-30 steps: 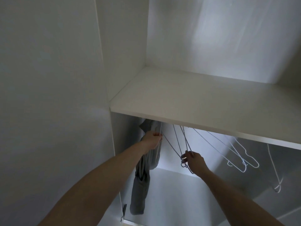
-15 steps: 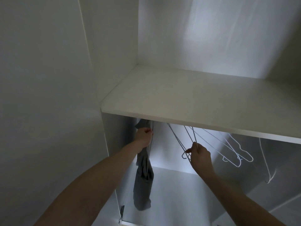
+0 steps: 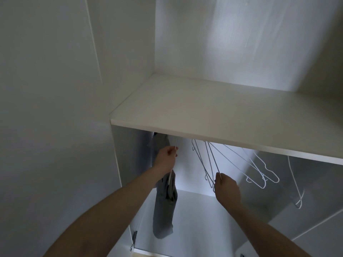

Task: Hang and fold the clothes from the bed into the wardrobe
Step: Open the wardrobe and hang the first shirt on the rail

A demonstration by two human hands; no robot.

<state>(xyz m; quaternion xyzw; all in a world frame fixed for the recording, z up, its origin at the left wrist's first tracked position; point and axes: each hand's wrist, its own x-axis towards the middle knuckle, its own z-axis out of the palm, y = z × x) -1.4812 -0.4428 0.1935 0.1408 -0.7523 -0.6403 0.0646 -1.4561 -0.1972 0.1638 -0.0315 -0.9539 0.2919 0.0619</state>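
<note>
A grey garment point(image 3: 164, 210) hangs on a white wire hanger at the left end of the wardrobe, under the white shelf point(image 3: 213, 115). My left hand point(image 3: 166, 157) grips that hanger's wire near its top. My right hand point(image 3: 227, 188) pinches the lower corner of a bunch of bare wire hangers point(image 3: 209, 164) that hang slanted from the hidden rail. The rail itself is behind the shelf edge.
More bare white hangers point(image 3: 259, 173) hang further right, and a single one point(image 3: 297, 188) at the far right. The wardrobe's left side panel point(image 3: 118, 164) stands close to the garment. A door hinge point(image 3: 134, 238) shows at the lower left.
The view has shifted left and down a little. My right hand has slid the bare hangers' lower corner to the right, away from the garment. My left hand stays on the garment's hanger.
</note>
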